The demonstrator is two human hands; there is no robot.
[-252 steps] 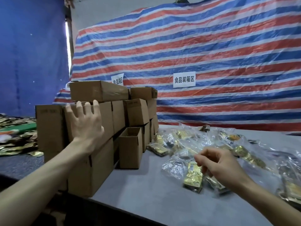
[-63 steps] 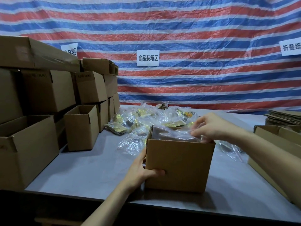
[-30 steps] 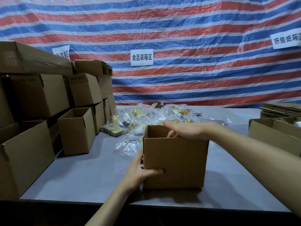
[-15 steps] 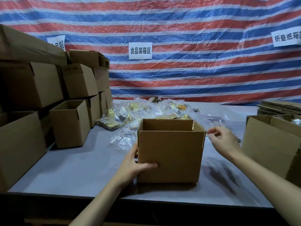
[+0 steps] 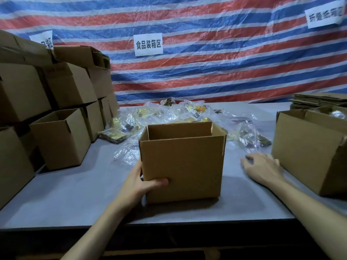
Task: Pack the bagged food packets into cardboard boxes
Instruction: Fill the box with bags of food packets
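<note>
An open cardboard box (image 5: 183, 166) stands upright on the grey table (image 5: 75, 199) in front of me. My left hand (image 5: 139, 184) grips its lower left corner, thumb across the front face. My right hand (image 5: 262, 169) hovers low over the table to the right of the box, fingers spread, holding nothing. Behind the box lies a loose heap of clear-bagged food packets (image 5: 169, 113) with gold wrappers. I cannot see inside the box from here.
Stacked cardboard boxes (image 5: 62, 87) fill the left side, with one open box (image 5: 60, 137) at the front. Another open box (image 5: 309, 156) sits at the right, close to my right hand, with flattened cartons (image 5: 319, 99) behind it. A striped tarp hangs at the back.
My right hand has left the top of the box, moved right and dropped toward the table beside the right-hand box. My left hand keeps its hold on the box.
</note>
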